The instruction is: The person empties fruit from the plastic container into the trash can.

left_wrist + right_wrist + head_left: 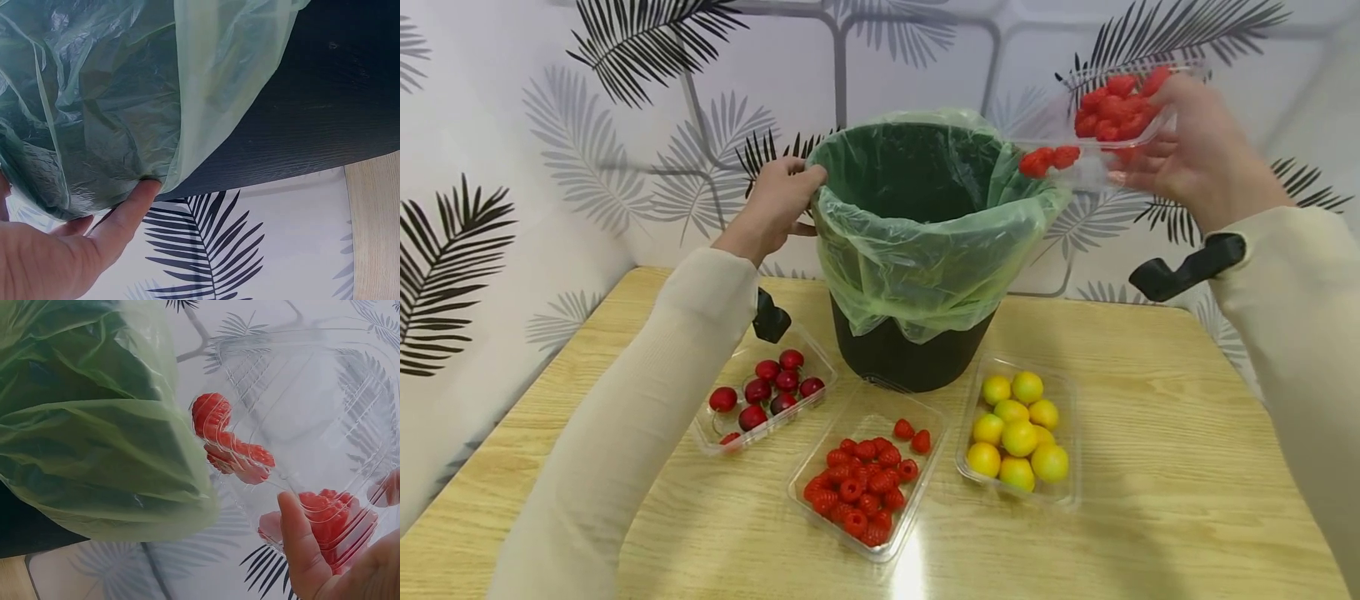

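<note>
A black trash bin lined with a pale green plastic bag stands at the back of the table. My left hand grips the bin's left rim through the bag, thumb on the near side in the left wrist view. Up at the right, my right hand holds a clear plastic container, tilted toward the bin's mouth. Inside it, red raspberries bunch near my fingers, and a few others lie at the end nearest the bin. The bottom of the bin is hidden.
On the wooden table in front of the bin sit clear containers of dark red cherries, raspberries and yellow round fruits. A wall with a leaf pattern stands close behind the bin.
</note>
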A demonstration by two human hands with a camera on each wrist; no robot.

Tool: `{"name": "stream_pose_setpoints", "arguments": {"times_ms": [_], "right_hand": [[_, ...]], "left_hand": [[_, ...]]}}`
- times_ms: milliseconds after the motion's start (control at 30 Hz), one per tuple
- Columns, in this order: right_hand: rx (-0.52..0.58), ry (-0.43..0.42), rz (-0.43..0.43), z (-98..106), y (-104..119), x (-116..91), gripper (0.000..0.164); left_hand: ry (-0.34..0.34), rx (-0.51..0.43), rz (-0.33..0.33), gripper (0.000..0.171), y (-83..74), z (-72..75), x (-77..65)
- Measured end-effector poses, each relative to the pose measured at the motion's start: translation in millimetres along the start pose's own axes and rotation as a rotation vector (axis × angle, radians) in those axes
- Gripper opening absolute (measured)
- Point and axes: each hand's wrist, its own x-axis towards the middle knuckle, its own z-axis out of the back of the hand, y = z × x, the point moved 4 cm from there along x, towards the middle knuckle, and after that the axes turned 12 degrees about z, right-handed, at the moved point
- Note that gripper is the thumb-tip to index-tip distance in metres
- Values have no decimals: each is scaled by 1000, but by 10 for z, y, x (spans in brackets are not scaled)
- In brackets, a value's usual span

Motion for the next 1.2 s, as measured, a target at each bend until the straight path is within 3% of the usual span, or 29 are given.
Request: {"name": "stream_pose_setpoints", "arguments": {"times_ms": [200,500,800,933,1133,1200], "right_hand": [[-33,33,20,-157,-62,-26,33],[-145,11,63,-312,-125,-9,33],[-270,32,119,-475,-199,-51,62],[-326,23,163,-520,-181,-74,52],[-463,2,277,-570,-156,-144,17],[-491,10,319,-597,-156,-163,20]], "left_hand": [[-2,0,-1,18,10,-2,3],[-1,10,-7,11,21,-7,0],[3,3,-9,12,15,-8,-3],[2,10,-9,11,9,-10,1],[-10,6,1,12,14,-12,4],[-10,4,2,13,18,-12,3]]}}
